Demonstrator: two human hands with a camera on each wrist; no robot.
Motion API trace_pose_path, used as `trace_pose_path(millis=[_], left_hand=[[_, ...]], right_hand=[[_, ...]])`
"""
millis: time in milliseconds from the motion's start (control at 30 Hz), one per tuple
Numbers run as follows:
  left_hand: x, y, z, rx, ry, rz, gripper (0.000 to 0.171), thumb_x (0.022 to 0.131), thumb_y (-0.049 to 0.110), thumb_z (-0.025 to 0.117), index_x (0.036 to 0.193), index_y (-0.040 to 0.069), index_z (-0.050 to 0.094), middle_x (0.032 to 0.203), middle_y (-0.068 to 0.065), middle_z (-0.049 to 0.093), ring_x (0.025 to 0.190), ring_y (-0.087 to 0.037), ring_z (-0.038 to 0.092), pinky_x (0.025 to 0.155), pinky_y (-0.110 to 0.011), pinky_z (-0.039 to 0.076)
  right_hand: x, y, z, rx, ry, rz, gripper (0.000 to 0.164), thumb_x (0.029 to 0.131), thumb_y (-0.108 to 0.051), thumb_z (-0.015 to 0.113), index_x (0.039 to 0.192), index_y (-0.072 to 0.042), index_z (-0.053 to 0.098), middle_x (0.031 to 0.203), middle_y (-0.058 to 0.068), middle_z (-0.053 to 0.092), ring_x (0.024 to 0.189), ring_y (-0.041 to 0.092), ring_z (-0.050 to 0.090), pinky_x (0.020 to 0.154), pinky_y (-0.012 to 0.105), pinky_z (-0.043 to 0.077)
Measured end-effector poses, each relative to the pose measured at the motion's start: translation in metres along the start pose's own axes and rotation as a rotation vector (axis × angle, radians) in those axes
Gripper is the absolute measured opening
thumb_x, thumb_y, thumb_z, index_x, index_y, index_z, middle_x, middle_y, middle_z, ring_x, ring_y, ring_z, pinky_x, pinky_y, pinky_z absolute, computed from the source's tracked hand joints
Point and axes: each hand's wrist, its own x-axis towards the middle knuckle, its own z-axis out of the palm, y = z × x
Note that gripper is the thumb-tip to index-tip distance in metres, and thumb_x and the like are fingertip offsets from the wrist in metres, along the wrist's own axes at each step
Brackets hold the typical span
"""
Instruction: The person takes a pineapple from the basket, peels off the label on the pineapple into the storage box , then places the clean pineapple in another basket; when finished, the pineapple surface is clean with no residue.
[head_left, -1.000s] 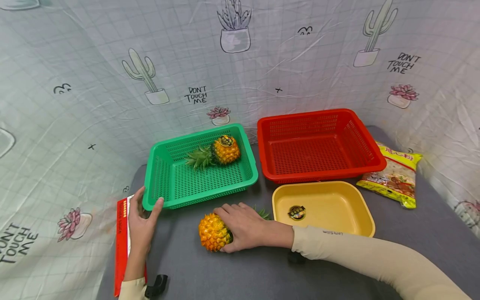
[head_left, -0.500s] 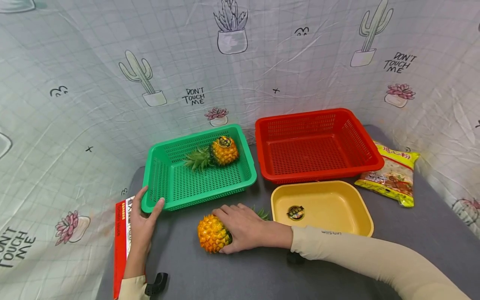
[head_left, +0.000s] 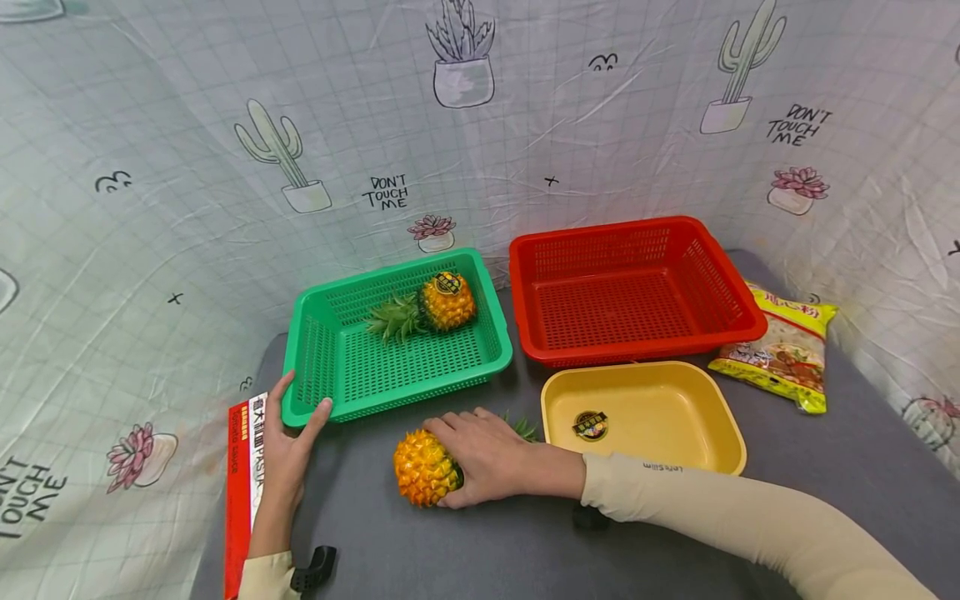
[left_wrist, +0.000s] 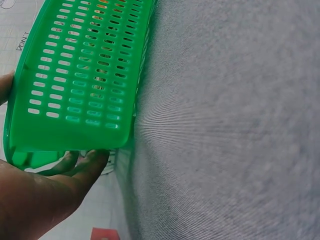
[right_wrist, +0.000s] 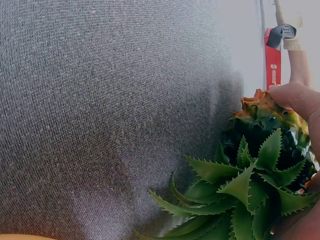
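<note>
My right hand point(head_left: 487, 457) grips a small pineapple point(head_left: 426, 468) lying on its side on the grey table, its leafy crown point(right_wrist: 240, 200) pointing right, toward the yellow tray. In the right wrist view the thumb presses along the fruit's body. At the near left corner of the green basket point(head_left: 420, 385), my left hand point(head_left: 288, 442) holds the rim, thumb on the front side and fingers round the left side. The left wrist view has those fingers under the basket's rim point(left_wrist: 22, 157). A second pineapple point(head_left: 448, 302), with a black sticker, lies inside the green basket.
A red basket point(head_left: 637, 343) stands at the back right. In front of it is a yellow tray point(head_left: 731, 442) with a black sticker inside. A yellow food packet point(head_left: 787, 350) leans by the red basket. Beside my left forearm lies a red-and-white pasta box point(head_left: 238, 492). A printed cloth hangs behind.
The view shifts slightly. Both hands keep their places, the right on the pineapple and the left on the green basket's corner.
</note>
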Motion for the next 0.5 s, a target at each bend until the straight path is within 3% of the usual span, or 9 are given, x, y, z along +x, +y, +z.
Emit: trace_pose_path(millis=[500], left_hand=[[-0.0001, -0.0021, 0.001, -0.018, 0.002, -0.018, 0.079, 0.1, 0.017, 0.075, 0.166, 0.03, 0.034, 0.165, 0.001, 0.029, 0.144, -0.023, 0.035, 0.111, -0.034, 0.034]], right_hand=[[0.001, -0.0002, -0.0013, 0.005, 0.0, -0.018, 0.095, 0.08, -0.061, 0.084, 0.153, -0.014, 0.046, 0.13, 0.002, 0.061, 0.106, 0.017, 0.061, 0.089, 0.036, 0.047]])
